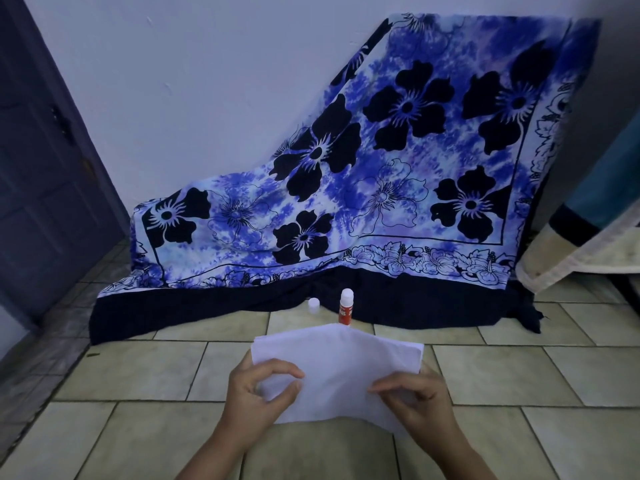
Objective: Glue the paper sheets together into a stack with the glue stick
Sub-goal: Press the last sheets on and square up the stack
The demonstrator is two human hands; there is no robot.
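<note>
Two hands hold the paper sheets [341, 368] above a tiled floor [138, 427].
The left hand [258, 393] and right hand [415, 400] each pinch a side with curled fingers, and bare tiles lie open on either side. Beyond the far edge stand one upright glue stick [345, 308] and one loose cap [313, 304], near a flowered cloth [398, 168] draped against the wall [173, 81].

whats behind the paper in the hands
The glue stick stands upright behind the paper, its base hidden by the top edge; a white cap sits left of it.
</note>
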